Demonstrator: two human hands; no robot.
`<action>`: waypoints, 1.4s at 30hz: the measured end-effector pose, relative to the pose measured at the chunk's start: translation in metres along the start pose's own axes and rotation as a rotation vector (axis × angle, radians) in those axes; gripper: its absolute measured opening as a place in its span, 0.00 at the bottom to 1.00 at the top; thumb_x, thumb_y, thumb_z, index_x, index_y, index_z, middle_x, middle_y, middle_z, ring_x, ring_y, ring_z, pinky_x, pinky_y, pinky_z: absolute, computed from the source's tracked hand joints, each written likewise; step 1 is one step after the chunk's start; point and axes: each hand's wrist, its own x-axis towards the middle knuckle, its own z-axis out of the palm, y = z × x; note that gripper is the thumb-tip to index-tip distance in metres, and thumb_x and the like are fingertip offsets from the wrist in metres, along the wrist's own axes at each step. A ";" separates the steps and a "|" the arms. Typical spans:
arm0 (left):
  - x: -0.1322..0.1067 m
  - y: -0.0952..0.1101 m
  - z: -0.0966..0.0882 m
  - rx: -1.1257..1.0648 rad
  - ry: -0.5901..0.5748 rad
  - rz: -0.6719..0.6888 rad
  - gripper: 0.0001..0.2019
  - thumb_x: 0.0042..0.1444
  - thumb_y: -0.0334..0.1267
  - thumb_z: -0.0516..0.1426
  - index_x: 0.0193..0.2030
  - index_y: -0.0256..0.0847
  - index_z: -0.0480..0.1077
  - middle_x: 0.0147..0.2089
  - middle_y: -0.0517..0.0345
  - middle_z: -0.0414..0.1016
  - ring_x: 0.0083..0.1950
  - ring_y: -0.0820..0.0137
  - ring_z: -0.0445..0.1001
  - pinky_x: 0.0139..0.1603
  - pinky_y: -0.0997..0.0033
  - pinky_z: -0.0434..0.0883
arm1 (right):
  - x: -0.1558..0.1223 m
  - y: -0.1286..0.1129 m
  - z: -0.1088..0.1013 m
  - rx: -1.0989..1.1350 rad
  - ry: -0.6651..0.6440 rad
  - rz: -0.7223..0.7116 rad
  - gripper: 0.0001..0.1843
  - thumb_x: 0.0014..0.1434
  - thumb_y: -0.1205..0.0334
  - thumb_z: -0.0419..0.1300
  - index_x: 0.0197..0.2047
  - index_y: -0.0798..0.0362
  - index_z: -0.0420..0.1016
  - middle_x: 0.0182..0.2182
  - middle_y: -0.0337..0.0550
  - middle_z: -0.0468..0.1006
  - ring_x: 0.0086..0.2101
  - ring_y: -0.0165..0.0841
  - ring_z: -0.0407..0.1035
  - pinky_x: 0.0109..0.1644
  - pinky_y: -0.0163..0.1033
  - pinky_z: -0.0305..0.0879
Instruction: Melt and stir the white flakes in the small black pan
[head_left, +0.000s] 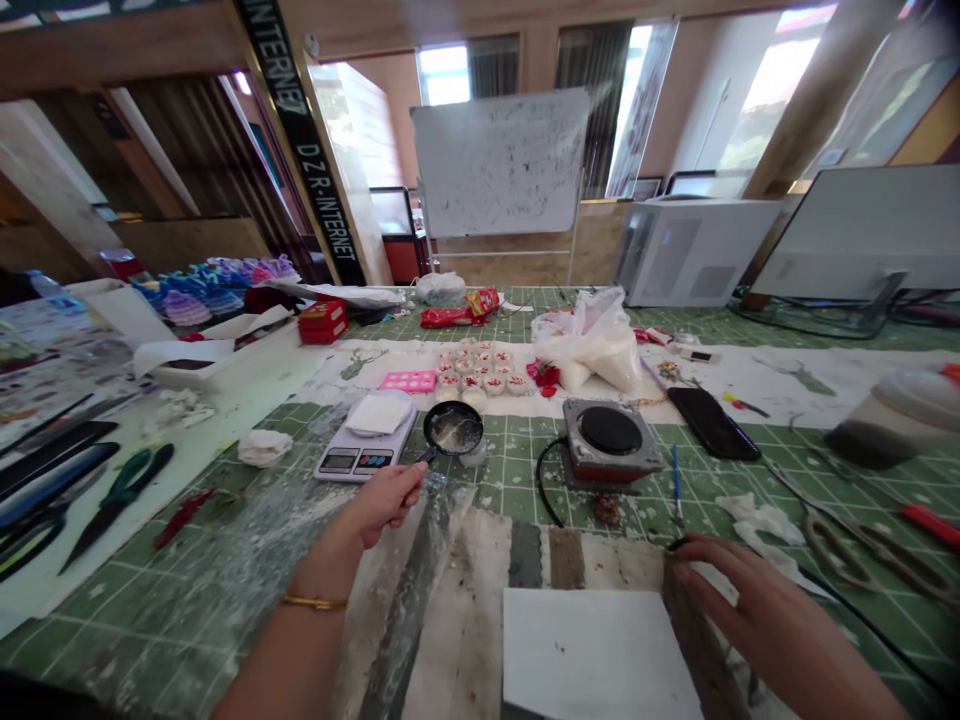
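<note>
Green cutting mat [225, 560] covers a long, cluttered work table, seen from a camera worn on the person's head, the only view.

Left hand [386, 500] reaches forward from the lower left, a thin gold bangle [315, 602] on the wrist. Its fingers are closed round the handle of a small black pan [453, 428], held about level just beside a white digital scale [365, 448]. A pale, powdery residue coats the pan's inside. The pan sits left of a small electric hot plate [609, 436], near it but apart, with a black cord curling off the plate's left side.

Right hand [739, 590] lies low at the lower right, palm down, fingers loosely spread, fingertips resting at the top edge of a brown board beside a white sheet [592, 655]. It holds nothing.

Beyond the pan stand rows of small white cups with red flecks [480, 372], a pink mould [409, 381] and a clear plastic bag of white material [592, 345]. A black phone [712, 422] lies right of the hot plate; scissors [855, 550] lie further right.

Carrying such a pan well likely calls for a firm grip well back on the handle, keeping it level and clear of the cord.
</note>
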 end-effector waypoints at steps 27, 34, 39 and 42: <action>-0.015 0.020 0.018 1.139 0.547 0.243 0.17 0.57 0.49 0.41 0.32 0.40 0.62 0.30 0.54 0.72 0.33 0.67 0.71 0.26 0.74 0.54 | -0.010 0.004 0.003 0.015 0.041 -0.039 0.17 0.55 0.47 0.51 0.39 0.47 0.72 0.42 0.43 0.75 0.43 0.38 0.70 0.47 0.46 0.67; -0.031 0.010 0.043 1.401 0.629 0.216 0.18 0.59 0.47 0.39 0.36 0.39 0.63 0.31 0.50 0.74 0.33 0.63 0.74 0.27 0.72 0.58 | -0.015 0.006 0.003 0.024 0.045 -0.031 0.17 0.55 0.47 0.50 0.40 0.47 0.73 0.43 0.43 0.75 0.42 0.37 0.70 0.45 0.44 0.68; -0.031 -0.004 0.054 1.447 0.723 0.318 0.18 0.59 0.46 0.39 0.35 0.38 0.64 0.28 0.50 0.72 0.31 0.64 0.72 0.28 0.71 0.59 | -0.013 0.009 0.004 0.032 0.060 -0.042 0.18 0.54 0.47 0.51 0.40 0.47 0.73 0.43 0.43 0.75 0.43 0.38 0.70 0.46 0.45 0.68; -0.029 -0.009 0.059 1.396 0.784 0.381 0.16 0.59 0.43 0.40 0.34 0.37 0.65 0.29 0.51 0.71 0.32 0.64 0.72 0.29 0.69 0.60 | -0.011 0.014 0.008 0.020 0.091 -0.068 0.19 0.54 0.46 0.51 0.40 0.47 0.73 0.42 0.44 0.76 0.42 0.39 0.71 0.45 0.46 0.69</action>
